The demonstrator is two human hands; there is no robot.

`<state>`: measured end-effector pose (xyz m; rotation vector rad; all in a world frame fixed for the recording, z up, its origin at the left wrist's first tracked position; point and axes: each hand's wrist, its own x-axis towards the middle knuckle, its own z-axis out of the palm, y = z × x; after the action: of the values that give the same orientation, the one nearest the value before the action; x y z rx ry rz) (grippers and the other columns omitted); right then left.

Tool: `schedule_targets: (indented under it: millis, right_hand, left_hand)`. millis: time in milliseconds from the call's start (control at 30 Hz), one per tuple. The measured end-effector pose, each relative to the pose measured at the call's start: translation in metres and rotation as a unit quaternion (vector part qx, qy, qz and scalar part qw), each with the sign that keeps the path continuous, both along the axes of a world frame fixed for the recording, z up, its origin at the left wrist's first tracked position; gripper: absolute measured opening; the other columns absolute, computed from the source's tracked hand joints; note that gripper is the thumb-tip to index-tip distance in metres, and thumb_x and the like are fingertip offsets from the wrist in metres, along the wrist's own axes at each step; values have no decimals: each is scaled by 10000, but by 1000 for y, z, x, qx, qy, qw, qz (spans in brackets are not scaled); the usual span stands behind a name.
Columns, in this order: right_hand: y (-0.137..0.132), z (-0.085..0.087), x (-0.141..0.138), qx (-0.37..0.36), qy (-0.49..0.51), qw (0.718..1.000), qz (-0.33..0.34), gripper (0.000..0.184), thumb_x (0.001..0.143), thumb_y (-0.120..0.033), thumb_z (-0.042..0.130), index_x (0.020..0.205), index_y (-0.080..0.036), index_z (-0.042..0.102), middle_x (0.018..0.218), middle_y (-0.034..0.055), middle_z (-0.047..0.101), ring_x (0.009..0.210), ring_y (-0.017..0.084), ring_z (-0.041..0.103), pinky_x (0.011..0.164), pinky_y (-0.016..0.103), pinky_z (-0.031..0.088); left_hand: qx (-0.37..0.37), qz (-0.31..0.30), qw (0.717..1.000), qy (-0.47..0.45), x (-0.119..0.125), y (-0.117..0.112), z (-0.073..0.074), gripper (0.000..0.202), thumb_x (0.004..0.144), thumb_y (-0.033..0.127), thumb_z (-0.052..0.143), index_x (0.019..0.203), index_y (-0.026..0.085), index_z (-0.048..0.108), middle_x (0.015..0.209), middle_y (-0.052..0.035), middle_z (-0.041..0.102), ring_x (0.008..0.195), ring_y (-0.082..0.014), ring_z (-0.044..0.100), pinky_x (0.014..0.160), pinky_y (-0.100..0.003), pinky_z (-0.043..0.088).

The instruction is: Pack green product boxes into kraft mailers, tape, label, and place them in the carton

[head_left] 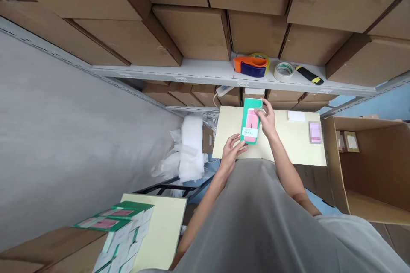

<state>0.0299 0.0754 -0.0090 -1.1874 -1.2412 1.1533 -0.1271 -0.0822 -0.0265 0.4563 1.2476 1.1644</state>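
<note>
I hold a slim green box [250,122] with a pink picture and a white label over a pale yellow table [297,145]. My left hand [232,150] grips its near end, fingers curled under it. My right hand [267,118] pinches the far right corner of the box at the top.
A small pink item [315,132] and a white slip [296,115] lie on the table. A big open carton [368,166] stands right. An orange tape dispenser [250,65], tape roll [284,71] and cutter [309,75] rest on the shelf. Stacked green boxes [120,230] sit lower left, white wrap [188,151] beside the table.
</note>
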Motion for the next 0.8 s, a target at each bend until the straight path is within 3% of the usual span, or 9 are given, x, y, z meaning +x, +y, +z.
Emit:
schedule_targets:
  millis: [100,233,367,500,633,733,800]
  right_hand:
    - [0,-5,2,-14,24,1000,6,705,980,-687,698,1550,-285,594,1381,129,779,1238,302,762,1063,480,664]
    - [-4,-8,0,-19,22,999,37,667,1028,-664,643,1574,-286,576,1328,118,803,1170,292,781,1035,480,677]
    - [-4,-7,6,-5,3,998,64,710,1023,-718,654,1598,-307,577,1467,130,759,1244,303,776,1071,497,676]
    - [-5,-3,5,3,-5,999,43,822,920,-742,802,1601,-330,592,1713,153,583,1377,341,725,1076,518,688]
    - [-10,2,-9,16,-70,997,22,717,919,-659,829,1515,-298,659,1657,172,613,1393,348,703,1125,541,662]
    - [-9,2,-13,40,-105,994,-12,563,934,-603,801,1390,-286,706,1561,154,676,1424,339,673,1182,524,617]
    - [-4,-1,-8,30,-83,996,-14,539,943,-630,767,1349,-280,700,1541,144,686,1357,326,705,1106,478,650]
  left_hand:
    - [-24,-39,996,-77,-7,2,1,784,701,476,1052,1376,225,742,1443,-153,775,1202,-334,813,1050,-490,678]
    - [-9,-48,996,-76,-8,4,-3,700,657,420,1070,1269,193,819,1422,-145,801,1307,-340,774,1148,-482,637]
    - [-2,0,1000,-17,-7,2,-12,769,605,397,1079,1298,189,817,1381,-135,814,1315,-328,773,1193,-456,597]
    - [0,62,994,88,-3,1,-19,814,609,419,1073,1324,175,770,1256,-133,814,1196,-310,802,1130,-471,626]
    - [39,116,975,186,4,0,-19,789,598,393,1073,1286,207,734,1362,-133,706,1156,-260,769,1046,-435,680]
    - [62,92,973,202,3,-3,-15,799,596,409,1084,1284,222,724,1382,-125,668,1181,-254,743,1028,-420,694]
    - [52,54,985,157,-5,-5,-12,797,627,468,1081,1296,214,728,1335,-125,702,1157,-262,755,1010,-431,700]
